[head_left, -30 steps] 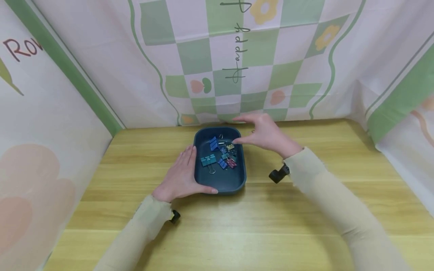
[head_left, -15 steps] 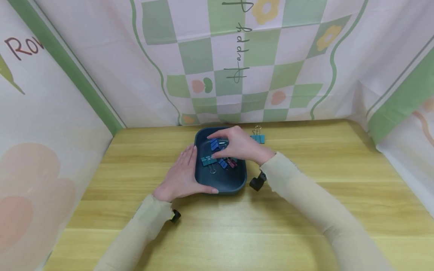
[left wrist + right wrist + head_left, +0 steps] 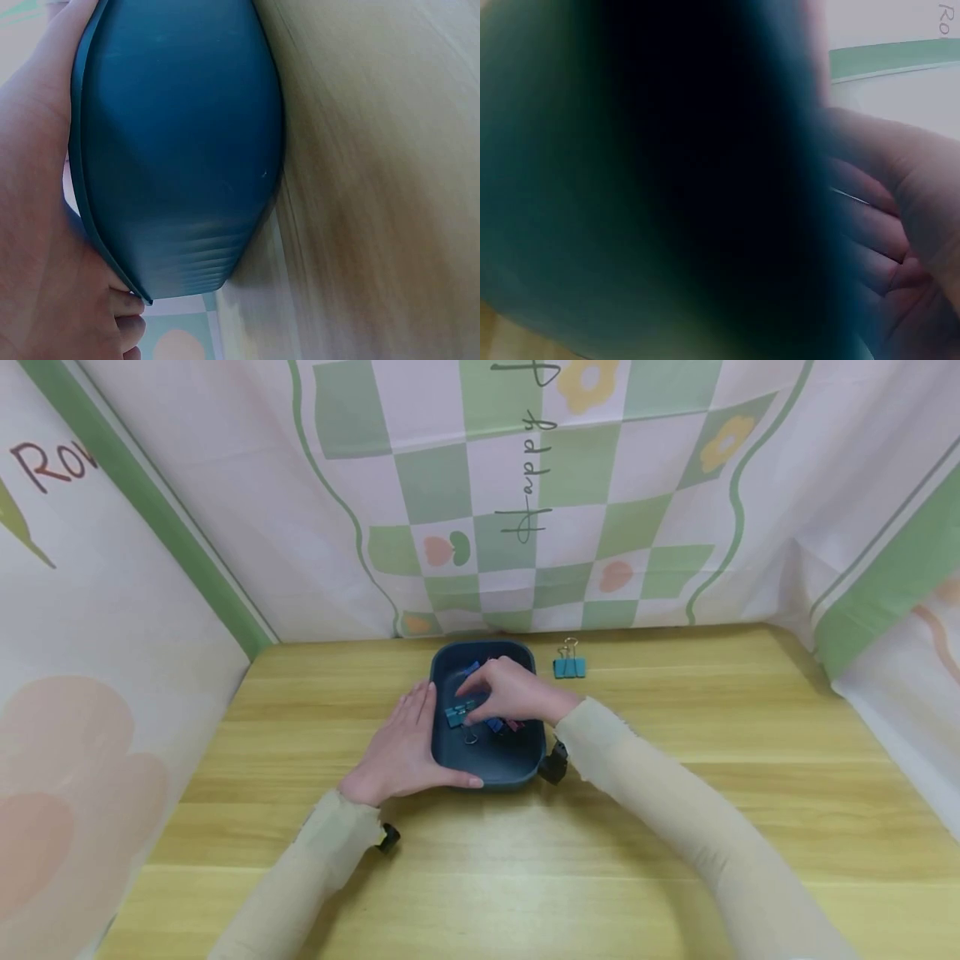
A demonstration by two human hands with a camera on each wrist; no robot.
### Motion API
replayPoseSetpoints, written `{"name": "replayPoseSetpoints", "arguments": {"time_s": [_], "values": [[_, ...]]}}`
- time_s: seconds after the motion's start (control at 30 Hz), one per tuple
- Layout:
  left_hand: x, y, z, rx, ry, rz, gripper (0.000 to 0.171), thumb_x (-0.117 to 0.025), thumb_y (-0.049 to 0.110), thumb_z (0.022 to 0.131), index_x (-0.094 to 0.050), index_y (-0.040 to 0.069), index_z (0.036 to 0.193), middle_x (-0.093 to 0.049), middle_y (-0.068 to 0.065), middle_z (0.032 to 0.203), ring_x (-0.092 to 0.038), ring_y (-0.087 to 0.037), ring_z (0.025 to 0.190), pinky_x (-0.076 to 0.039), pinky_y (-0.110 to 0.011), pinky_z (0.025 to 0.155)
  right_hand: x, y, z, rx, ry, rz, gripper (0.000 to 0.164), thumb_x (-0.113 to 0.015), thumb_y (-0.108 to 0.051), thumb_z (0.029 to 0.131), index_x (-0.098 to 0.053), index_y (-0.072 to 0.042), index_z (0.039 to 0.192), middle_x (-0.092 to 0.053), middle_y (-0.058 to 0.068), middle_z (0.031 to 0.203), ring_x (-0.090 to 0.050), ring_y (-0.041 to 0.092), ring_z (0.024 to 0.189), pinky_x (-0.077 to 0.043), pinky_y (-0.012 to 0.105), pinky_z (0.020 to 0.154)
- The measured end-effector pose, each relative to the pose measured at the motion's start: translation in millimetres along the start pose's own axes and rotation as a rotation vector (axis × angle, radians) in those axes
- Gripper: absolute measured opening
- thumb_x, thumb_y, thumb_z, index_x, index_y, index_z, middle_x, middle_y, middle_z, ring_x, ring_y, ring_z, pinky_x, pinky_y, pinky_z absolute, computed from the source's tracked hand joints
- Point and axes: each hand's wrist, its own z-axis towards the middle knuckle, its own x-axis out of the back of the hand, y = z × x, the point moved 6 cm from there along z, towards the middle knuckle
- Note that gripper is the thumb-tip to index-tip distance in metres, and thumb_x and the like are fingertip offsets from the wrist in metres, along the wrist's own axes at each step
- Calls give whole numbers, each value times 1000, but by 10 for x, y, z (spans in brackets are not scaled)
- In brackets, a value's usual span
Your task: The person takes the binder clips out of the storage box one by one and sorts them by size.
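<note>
A dark blue tray (image 3: 487,768) stands on the table with several binder clips in it. My left hand (image 3: 397,747) rests along its left side, fingers straight, thumb on the near rim. In the left wrist view that hand (image 3: 37,180) lies over the rim. Reaching into the tray, my right hand (image 3: 512,692) has thumb and index finger around a teal binder clip (image 3: 453,718) and appears to pinch it. This hand hides part of the other clips; a blue clip (image 3: 471,668) and a pink clip (image 3: 514,725) show beside it. The tray's blurred wall blocks much of the right wrist view.
Another teal binder clip (image 3: 570,668) stands on the wooden table (image 3: 675,693), to the right of the tray near the back edge. A patterned curtain (image 3: 502,560) hangs close behind the tray.
My right hand has left a teal binder clip on the table right of the tray and moved left into the tray, its fingers closing around another teal clip. The left hand stays put.
</note>
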Motion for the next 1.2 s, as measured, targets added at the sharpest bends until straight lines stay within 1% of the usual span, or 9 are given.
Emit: {"name": "replayPoseSetpoints", "arguments": {"time_s": [0.1,0.27,0.43,0.6,0.7,0.87,0.97,1.07,1.2], "values": [[-4,0,4,-1,-1,9,151,-44,104,61,-2,-2,161,0,-17,169,2,-25,155,-2,-36,123,-79,28,21,19,-17,-15,38,-83,-24,89,-75,-8,122,-74,7,115,-68,20,59,-58,31,55],[-14,8,11,-7,5,10,151,-46,103,62,-3,-2,161,-1,-18,169,2,-25,154,-3,-36,123,-163,29,47,114,35,-110,22,-78,-24,94,-80,-12,112,-76,-6,104,-67,6,91,-54,26,82],[-22,13,16,-9,4,3,150,-49,101,63,-4,-2,161,-2,-18,169,2,-24,154,-4,-36,123,-155,62,47,114,82,-68,20,-69,-23,100,-80,-10,111,-76,-5,97,-67,3,78,-56,24,75],[-19,14,16,-4,1,4,151,-47,102,61,-4,-2,161,-1,-17,169,2,-23,154,-3,-36,123,-128,139,23,16,76,11,30,-61,-24,105,-72,-6,127,-73,2,99,-64,19,48,-55,30,47],[-15,16,17,-4,4,7,151,-46,103,61,-5,-2,161,-1,-16,169,2,-23,154,-3,-35,123,-135,164,4,-22,43,34,37,-60,-28,105,-67,-5,134,-72,6,105,-60,26,43,-52,33,40],[-15,15,19,-4,7,11,151,-46,103,61,-5,-2,161,-2,-17,169,1,-24,154,-4,-36,123,-133,146,-46,-60,-23,50,49,-64,-30,100,-60,-3,141,-71,10,115,-66,25,55,-55,34,46],[-7,16,21,-6,12,1,149,-52,99,64,-5,-3,161,-2,-17,169,1,-25,155,-4,-37,123,-117,124,-67,-69,-50,46,63,-74,-31,92,-54,-3,145,-70,11,120,-72,21,79,-58,31,53],[-2,13,20,-6,10,2,148,-55,97,65,-5,-3,161,-2,-18,168,1,-26,155,-4,-37,124,-120,92,-62,-46,-57,10,79,-85,-34,83,-52,1,145,-71,10,119,-70,18,98,-61,30,69],[-5,9,14,-1,0,19,149,-50,100,63,-4,-3,161,-1,-18,168,2,-26,155,-3,-37,123,-167,77,-25,-12,-27,-53,79,-89,-35,79,-57,3,139,-73,9,110,-70,17,97,-58,33,87]]}}
